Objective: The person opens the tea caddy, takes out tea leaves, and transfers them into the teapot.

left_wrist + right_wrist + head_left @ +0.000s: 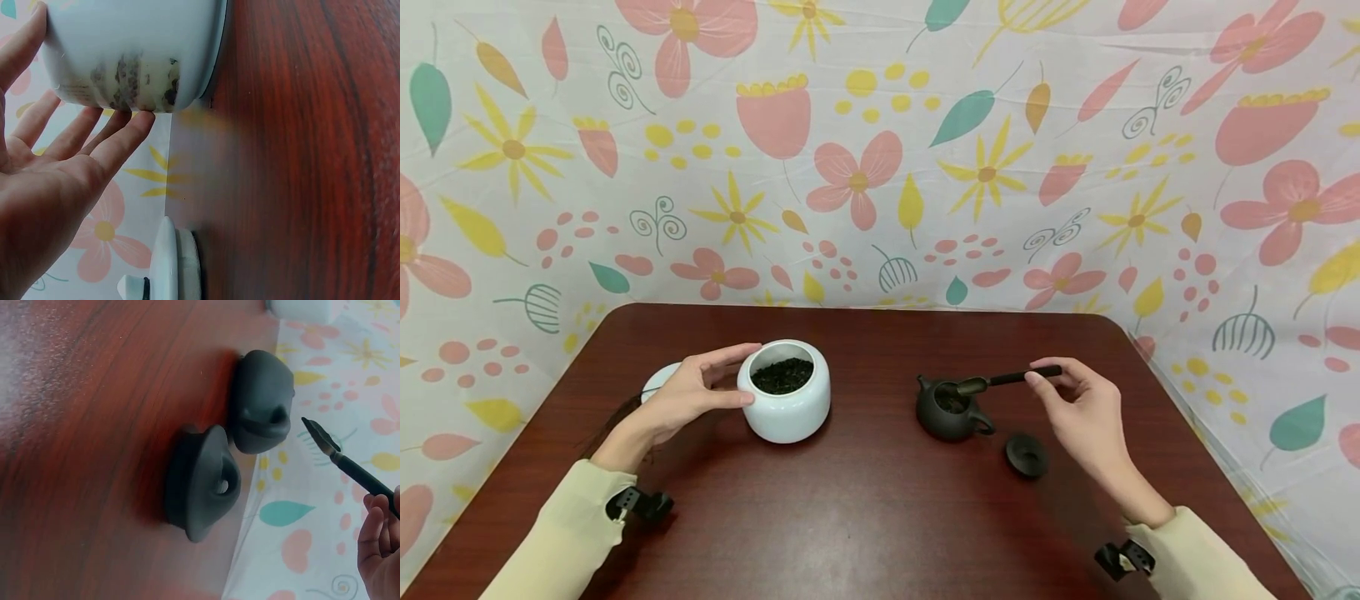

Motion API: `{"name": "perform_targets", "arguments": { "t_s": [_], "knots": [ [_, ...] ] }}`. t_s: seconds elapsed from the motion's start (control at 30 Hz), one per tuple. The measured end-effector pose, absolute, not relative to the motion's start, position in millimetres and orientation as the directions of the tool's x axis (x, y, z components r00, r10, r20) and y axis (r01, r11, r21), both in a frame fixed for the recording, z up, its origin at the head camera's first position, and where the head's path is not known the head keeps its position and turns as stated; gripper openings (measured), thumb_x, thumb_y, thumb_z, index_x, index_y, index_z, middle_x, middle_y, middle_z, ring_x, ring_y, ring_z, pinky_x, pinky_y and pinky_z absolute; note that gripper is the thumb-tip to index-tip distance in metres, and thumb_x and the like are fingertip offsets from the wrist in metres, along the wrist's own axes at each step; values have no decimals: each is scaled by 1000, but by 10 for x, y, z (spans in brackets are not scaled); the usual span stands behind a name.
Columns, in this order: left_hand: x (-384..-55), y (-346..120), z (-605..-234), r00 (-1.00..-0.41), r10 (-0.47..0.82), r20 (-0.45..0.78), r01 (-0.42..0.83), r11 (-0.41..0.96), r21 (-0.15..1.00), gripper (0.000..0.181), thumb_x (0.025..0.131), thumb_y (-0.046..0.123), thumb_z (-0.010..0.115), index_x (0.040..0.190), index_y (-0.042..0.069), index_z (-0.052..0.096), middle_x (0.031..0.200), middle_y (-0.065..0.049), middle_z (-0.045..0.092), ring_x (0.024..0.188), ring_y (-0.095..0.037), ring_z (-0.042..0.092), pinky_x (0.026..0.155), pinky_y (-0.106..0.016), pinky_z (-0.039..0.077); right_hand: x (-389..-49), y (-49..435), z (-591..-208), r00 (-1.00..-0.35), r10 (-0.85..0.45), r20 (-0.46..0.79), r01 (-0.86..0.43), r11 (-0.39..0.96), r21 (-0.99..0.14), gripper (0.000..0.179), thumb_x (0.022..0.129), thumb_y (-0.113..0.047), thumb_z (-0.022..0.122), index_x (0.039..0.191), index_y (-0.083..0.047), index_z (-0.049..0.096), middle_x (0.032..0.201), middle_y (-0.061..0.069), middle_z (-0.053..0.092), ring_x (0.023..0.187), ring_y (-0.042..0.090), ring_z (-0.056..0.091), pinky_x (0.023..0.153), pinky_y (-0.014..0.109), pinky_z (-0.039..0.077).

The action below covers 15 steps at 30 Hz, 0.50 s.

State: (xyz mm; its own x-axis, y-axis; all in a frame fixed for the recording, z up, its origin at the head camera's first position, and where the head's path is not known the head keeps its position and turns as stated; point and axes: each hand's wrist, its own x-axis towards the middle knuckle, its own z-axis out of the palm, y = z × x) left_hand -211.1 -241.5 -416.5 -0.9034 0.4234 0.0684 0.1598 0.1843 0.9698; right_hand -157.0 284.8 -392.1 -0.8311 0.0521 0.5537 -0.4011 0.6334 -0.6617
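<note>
Fingers and thumb of my left hand [688, 392] hold the side of a white tea jar [786, 417] standing on the table. Dark loose tea leaves [782, 377] lie inside it. My right hand [1086, 417] pinches the dark handle of a small tea scoop [973, 386], whose blade is over the open mouth of a black teapot [938, 421]. Some leaves show within the pot. In the right wrist view the scoop [322, 436] is tilted above the teapot [262, 387]. The teapot's black lid [1026, 456] rests on the table near its handle.
A white jar lid [165, 262] lies on the table beyond the left hand, partly hidden by it in the head view, with a dark tassel-like strand beside it. The brown table [865, 517] ends at a flower-printed cloth [880, 233] behind.
</note>
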Motion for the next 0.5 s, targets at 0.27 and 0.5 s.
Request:
{"name": "perform_targets", "arguments": {
  "t_s": [0.27,0.5],
  "knots": [
    [-2113,-2422,-4167,-907,416,68,160,190,969,73,91,10,85,156,15,53,153,-10,56,142,-29,49,100,-30,48,-1509,3015,-3948,-865,130,484,-324,591,-739,18,99,-6,75,116,-4,75,80,3,76,71,6,69,69,15,52],
    [-2109,-2418,-4170,-905,420,66,157,187,970,73,91,10,84,156,15,53,154,-10,55,143,-29,48,100,-31,48,-1481,3152,-3988,-876,204,436,-283,515,-809,21,99,-5,74,118,5,72,83,10,78,76,7,73,74,16,55]
  ]
}}
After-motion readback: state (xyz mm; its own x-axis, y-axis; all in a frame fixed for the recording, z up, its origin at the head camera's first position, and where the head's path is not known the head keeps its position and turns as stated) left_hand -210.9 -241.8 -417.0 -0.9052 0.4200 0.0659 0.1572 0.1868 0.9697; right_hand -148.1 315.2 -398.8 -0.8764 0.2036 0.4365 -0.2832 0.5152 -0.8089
